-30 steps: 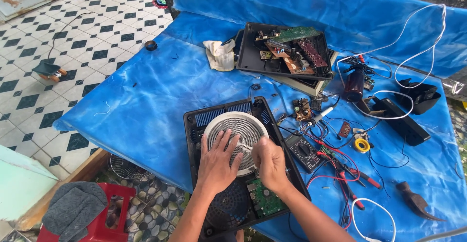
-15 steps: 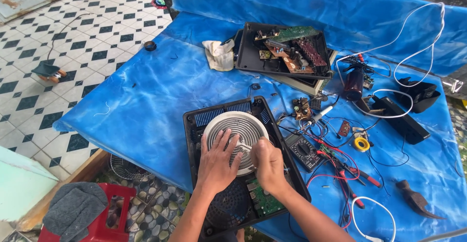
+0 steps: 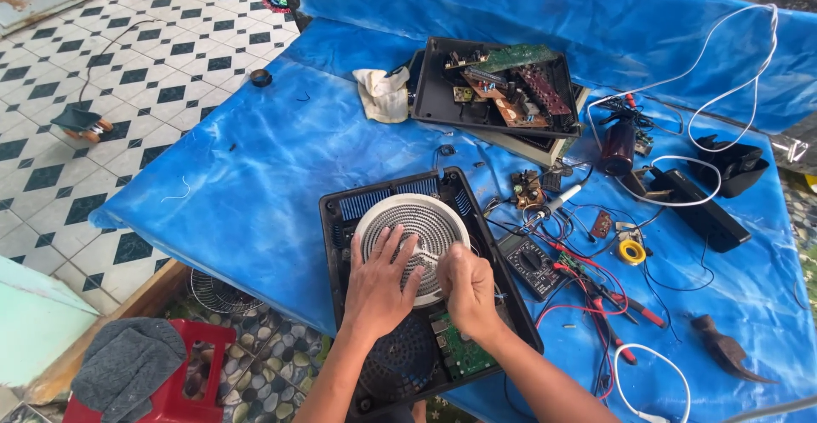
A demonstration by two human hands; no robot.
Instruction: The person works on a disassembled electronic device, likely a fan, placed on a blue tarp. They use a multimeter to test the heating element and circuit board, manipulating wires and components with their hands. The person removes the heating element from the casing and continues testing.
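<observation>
1. The step in hand looks like work on the round coil disc [image 3: 412, 236] of an opened induction cooker [image 3: 425, 295]. The cooker's black housing lies open on the blue-covered worktop [image 3: 255, 159], and the disc sits in its upper half.
2. The left hand [image 3: 377, 291] lies flat on the lower left part of the disc, fingers spread apart, pressing and not clamping anything.
3. The right hand [image 3: 468, 291] is at the disc's lower right edge with its grip closed together; it perhaps pinches a wire or the disc rim, but I cannot tell, because the hand hides this place.
4. A green circuit board [image 3: 464, 357] and a round fan grille [image 3: 398, 363] show below the hands. A multimeter [image 3: 529, 263] with red leads lies just beside the housing.
5. I judge that the next move needs a steady hold on the disc while the small part at its edge is freed or seated, without pulling the thin wires.
6. Compared with half a second ago, both hands keep almost the same places; the disc has not moved.
</observation>
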